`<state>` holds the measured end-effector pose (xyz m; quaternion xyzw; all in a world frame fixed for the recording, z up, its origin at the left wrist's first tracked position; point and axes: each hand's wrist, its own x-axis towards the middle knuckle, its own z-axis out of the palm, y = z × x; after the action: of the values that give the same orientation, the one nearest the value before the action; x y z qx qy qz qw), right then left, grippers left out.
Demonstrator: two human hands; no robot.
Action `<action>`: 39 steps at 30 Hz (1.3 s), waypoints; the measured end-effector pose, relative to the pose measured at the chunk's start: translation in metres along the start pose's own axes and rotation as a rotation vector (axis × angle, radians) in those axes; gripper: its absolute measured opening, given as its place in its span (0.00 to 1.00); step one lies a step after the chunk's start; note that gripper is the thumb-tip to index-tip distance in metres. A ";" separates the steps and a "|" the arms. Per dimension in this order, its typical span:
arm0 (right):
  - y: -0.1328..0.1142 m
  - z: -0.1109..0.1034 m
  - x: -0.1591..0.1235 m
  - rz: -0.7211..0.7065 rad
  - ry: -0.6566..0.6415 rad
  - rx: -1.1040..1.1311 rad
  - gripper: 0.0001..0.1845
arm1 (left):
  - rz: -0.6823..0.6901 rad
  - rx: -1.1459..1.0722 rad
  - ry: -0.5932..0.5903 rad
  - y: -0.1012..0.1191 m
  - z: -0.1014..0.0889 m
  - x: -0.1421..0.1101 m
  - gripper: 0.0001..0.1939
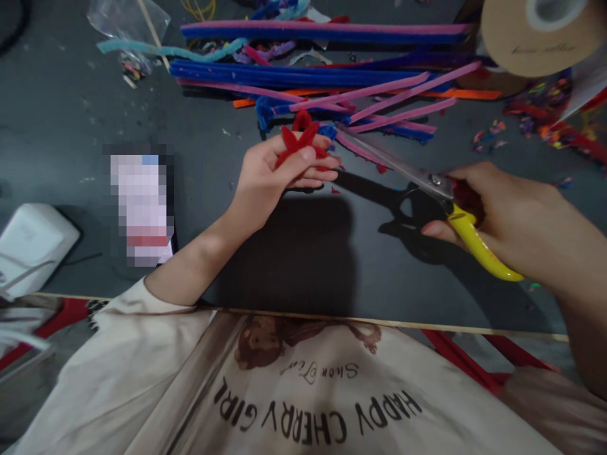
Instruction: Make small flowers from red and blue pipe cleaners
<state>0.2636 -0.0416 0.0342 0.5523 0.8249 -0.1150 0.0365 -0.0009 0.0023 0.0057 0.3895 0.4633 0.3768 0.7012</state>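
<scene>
Over the dark table, my left hand [284, 161] pinches a red fuzzy flower [300, 140] with pointed petals, the thumb pressed across it. Part of the flower is hidden by the thumb and fingers. My right hand [512, 215] grips a pair of scissors [434, 180] by the yellow handles. The blades point left, and their tips reach close to the flower's right side, by a small blue fuzzy piece [327, 131]. Just beyond both hands lie pink pipe cleaners [393, 91] and a bundle of blue pipe cleaners [284, 74].
A lit phone [142, 208] lies left of my left arm, with a white box-shaped object [35, 249] farther left. At the back right is a cardboard spool [526, 50]. Colourful fuzzy scraps [545, 107] lie below it. A clear plastic bag [128, 22] sits at the back left.
</scene>
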 end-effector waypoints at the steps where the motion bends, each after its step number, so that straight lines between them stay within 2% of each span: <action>1: 0.000 -0.001 -0.001 0.017 -0.005 0.008 0.45 | -0.003 -0.037 -0.014 0.000 -0.001 0.000 0.10; 4: 0.000 -0.002 -0.003 0.048 -0.038 -0.012 0.47 | -0.030 -0.078 -0.019 0.001 -0.003 0.000 0.15; 10: 0.000 0.004 -0.004 0.027 -0.059 -0.070 0.46 | -0.026 -0.053 0.024 0.000 -0.002 0.002 0.17; 14: 0.001 0.001 -0.004 -0.010 -0.056 0.001 0.43 | -0.024 -0.033 0.038 0.001 -0.001 0.002 0.16; 21: -0.007 -0.012 -0.001 0.087 -0.143 0.165 0.42 | 0.076 -0.115 -0.056 -0.003 -0.001 -0.001 0.03; 25: -0.009 -0.012 -0.001 0.090 -0.133 0.163 0.41 | 0.038 -0.049 -0.078 -0.003 0.000 -0.001 0.02; 27: -0.008 -0.013 -0.002 0.069 -0.117 0.157 0.40 | 0.022 0.000 -0.070 -0.003 0.001 0.000 0.03; 32: -0.006 -0.014 -0.004 -0.045 -0.042 0.109 0.36 | 0.117 -0.006 -0.021 -0.003 0.002 -0.001 0.05; 39: -0.005 -0.013 -0.003 -0.220 0.104 0.015 0.31 | 0.095 0.030 0.024 -0.002 0.002 -0.003 0.06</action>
<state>0.2607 -0.0434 0.0481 0.4637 0.8805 -0.0957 -0.0234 0.0002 -0.0013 0.0059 0.4168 0.4581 0.4075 0.6711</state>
